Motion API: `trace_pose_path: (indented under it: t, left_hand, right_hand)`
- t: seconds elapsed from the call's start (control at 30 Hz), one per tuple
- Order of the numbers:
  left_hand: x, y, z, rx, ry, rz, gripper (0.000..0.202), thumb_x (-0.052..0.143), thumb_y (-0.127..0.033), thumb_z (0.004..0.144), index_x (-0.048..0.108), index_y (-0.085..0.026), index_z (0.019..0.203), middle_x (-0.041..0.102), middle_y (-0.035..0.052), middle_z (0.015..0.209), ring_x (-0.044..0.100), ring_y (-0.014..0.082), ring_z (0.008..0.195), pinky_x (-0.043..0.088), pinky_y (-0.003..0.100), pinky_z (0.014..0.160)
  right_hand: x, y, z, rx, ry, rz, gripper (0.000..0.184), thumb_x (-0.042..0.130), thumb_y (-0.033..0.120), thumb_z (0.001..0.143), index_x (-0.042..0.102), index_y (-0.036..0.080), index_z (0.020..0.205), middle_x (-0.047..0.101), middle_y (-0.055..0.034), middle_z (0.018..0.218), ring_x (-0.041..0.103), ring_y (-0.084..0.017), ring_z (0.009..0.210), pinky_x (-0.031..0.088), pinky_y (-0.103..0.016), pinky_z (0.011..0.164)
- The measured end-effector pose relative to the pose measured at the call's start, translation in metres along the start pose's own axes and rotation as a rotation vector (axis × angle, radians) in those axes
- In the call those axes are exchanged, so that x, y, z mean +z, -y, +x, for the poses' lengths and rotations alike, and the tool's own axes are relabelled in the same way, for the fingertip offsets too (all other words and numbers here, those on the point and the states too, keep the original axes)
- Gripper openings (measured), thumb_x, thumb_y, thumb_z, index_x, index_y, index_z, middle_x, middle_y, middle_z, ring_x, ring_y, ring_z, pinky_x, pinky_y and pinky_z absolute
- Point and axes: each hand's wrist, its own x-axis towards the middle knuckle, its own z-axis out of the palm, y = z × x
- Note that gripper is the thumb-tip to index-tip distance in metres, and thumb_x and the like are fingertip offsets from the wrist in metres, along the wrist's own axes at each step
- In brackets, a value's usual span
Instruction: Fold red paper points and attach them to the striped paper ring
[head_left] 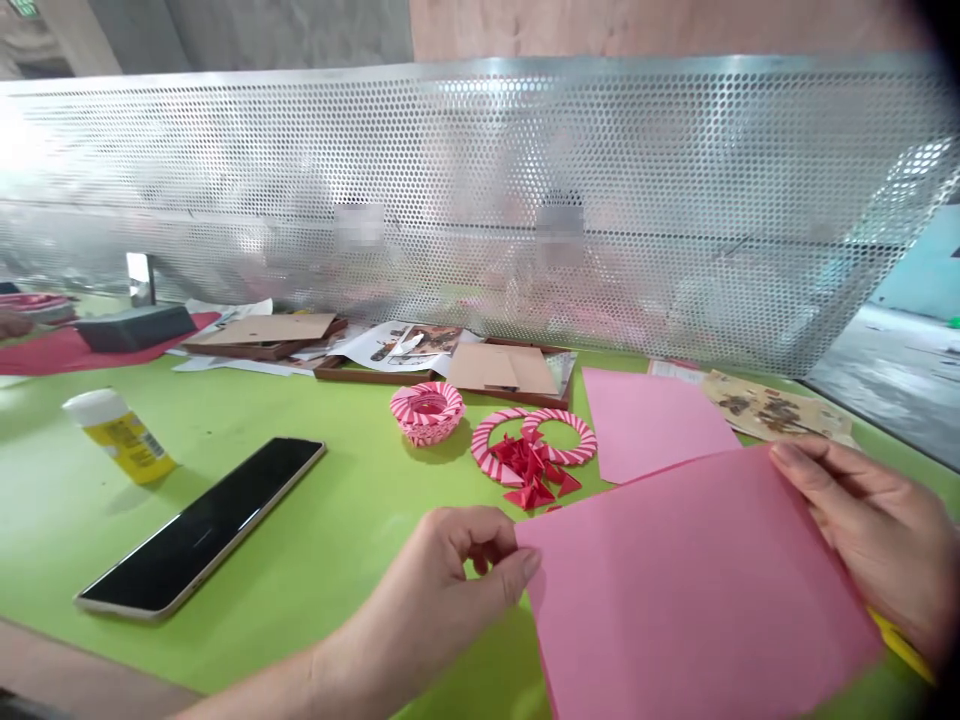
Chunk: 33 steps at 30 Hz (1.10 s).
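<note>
A pink sheet of paper (697, 590) is held up over the green table, its lower part cut off by the frame. My left hand (472, 580) pinches its upper left corner between thumb and fingers. At the upper right corner my right hand (877, 530) grips the sheet, thumb on the near face. Beyond the sheet lie red folded paper pieces (529, 462) and two pink-and-white striped rings (566, 440). Left of them stands a small striped woven basket (427, 412). Another pink sheet (652, 420) lies flat behind the held one. Something yellow (900, 645) shows below my right hand.
A black-screened phone (206, 525) and a tilted yellow glue stick (120, 435) are on the green table (352, 500) at left. Cardboard pieces (510, 368) and printed papers line a perforated metal divider (480, 210). At far left, a grey block (135, 327) rests on red paper.
</note>
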Motion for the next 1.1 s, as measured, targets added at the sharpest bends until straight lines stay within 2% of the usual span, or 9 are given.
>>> trace_pose_path:
  t: [0.1, 0.17, 0.33, 0.4, 0.6, 0.73, 0.87, 0.93, 1.1]
  left_hand:
    - [0.002, 0.002, 0.0, -0.004, -0.067, -0.039, 0.022, 0.048, -0.026, 0.075, 0.052, -0.015, 0.056, 0.048, -0.0023, 0.055, 0.042, 0.0102, 0.054, 0.035, 0.021, 0.053]
    - [0.004, 0.004, 0.0, 0.073, -0.139, 0.006, 0.021, 0.049, -0.021, 0.074, 0.049, -0.016, 0.054, 0.047, -0.0031, 0.054, 0.042, 0.009, 0.052, 0.035, 0.019, 0.051]
    - [0.009, 0.005, -0.006, 0.585, -0.297, 0.286, 0.015, 0.051, -0.007, 0.071, 0.053, -0.015, 0.059, 0.054, -0.0007, 0.057, 0.047, 0.0093, 0.053, 0.038, 0.021, 0.055]
    - [0.01, 0.003, -0.01, 0.716, -0.313, 0.391, 0.015, 0.051, -0.004, 0.071, 0.056, -0.015, 0.063, 0.056, 0.0008, 0.058, 0.048, 0.0106, 0.055, 0.039, 0.024, 0.058]
    - [0.01, -0.001, -0.019, 0.777, -0.278, 0.611, 0.023, 0.043, -0.006, 0.074, 0.061, -0.018, 0.067, 0.06, 0.0016, 0.057, 0.049, 0.0131, 0.054, 0.039, 0.03, 0.06]
    - [0.01, -0.006, -0.019, 0.658, -0.165, 0.594, 0.021, 0.044, -0.01, 0.073, 0.058, -0.019, 0.061, 0.06, 0.0017, 0.057, 0.05, 0.0136, 0.054, 0.039, 0.029, 0.06]
    - [0.006, -0.003, -0.003, 0.198, -0.15, 0.123, 0.02, 0.047, -0.019, 0.073, 0.046, -0.018, 0.054, 0.051, -0.0013, 0.053, 0.046, 0.0109, 0.051, 0.038, 0.022, 0.051]
    - [0.001, 0.006, 0.008, 0.035, -0.095, -0.174, 0.019, 0.043, -0.023, 0.077, 0.046, -0.018, 0.058, 0.051, -0.0018, 0.055, 0.047, 0.0109, 0.054, 0.039, 0.023, 0.055]
    - [-0.008, 0.028, 0.03, -0.137, -0.107, -0.426, 0.015, 0.047, -0.023, 0.073, 0.045, -0.017, 0.059, 0.048, -0.0037, 0.053, 0.044, 0.0096, 0.051, 0.037, 0.023, 0.056]
  right_hand:
    - [0.0, -0.001, 0.0, 0.074, 0.077, 0.027, 0.021, 0.058, 0.044, 0.068, 0.06, 0.026, 0.078, 0.063, 0.0016, 0.064, 0.054, -0.015, 0.056, 0.041, -0.019, 0.046]
    - [0.001, -0.002, 0.001, 0.111, 0.105, 0.019, 0.022, 0.058, 0.044, 0.066, 0.061, 0.026, 0.078, 0.064, 0.0014, 0.067, 0.055, -0.015, 0.059, 0.043, -0.019, 0.048]
    - [0.005, -0.01, 0.003, 0.078, 0.148, 0.021, 0.031, 0.056, 0.052, 0.066, 0.062, 0.024, 0.08, 0.063, 0.0017, 0.071, 0.054, -0.015, 0.063, 0.041, -0.019, 0.051]
    - [0.007, -0.012, 0.003, 0.068, 0.151, 0.034, 0.032, 0.055, 0.052, 0.068, 0.061, 0.024, 0.081, 0.062, 0.0021, 0.071, 0.053, -0.015, 0.064, 0.04, -0.019, 0.052]
    - [0.008, -0.013, 0.001, 0.076, 0.166, 0.085, 0.029, 0.055, 0.049, 0.07, 0.06, 0.023, 0.083, 0.058, 0.0027, 0.069, 0.05, -0.014, 0.061, 0.037, -0.019, 0.05]
    - [0.006, -0.009, 0.0, 0.094, 0.191, 0.104, 0.026, 0.055, 0.046, 0.072, 0.059, 0.024, 0.085, 0.058, 0.002, 0.074, 0.051, -0.015, 0.065, 0.039, -0.02, 0.054]
    - [0.008, -0.003, 0.001, 0.07, 0.25, -0.001, 0.026, 0.053, 0.045, 0.072, 0.06, 0.022, 0.081, 0.06, 0.0005, 0.073, 0.053, -0.018, 0.068, 0.041, -0.022, 0.056]
    - [0.012, -0.001, 0.0, 0.028, 0.329, -0.028, 0.025, 0.054, 0.044, 0.071, 0.06, 0.02, 0.076, 0.059, 0.0003, 0.07, 0.052, -0.018, 0.066, 0.041, -0.023, 0.056]
    - [0.022, 0.003, -0.007, -0.003, 0.438, 0.01, 0.022, 0.05, 0.039, 0.076, 0.057, 0.019, 0.068, 0.05, 0.0029, 0.058, 0.046, -0.013, 0.055, 0.035, -0.021, 0.049]
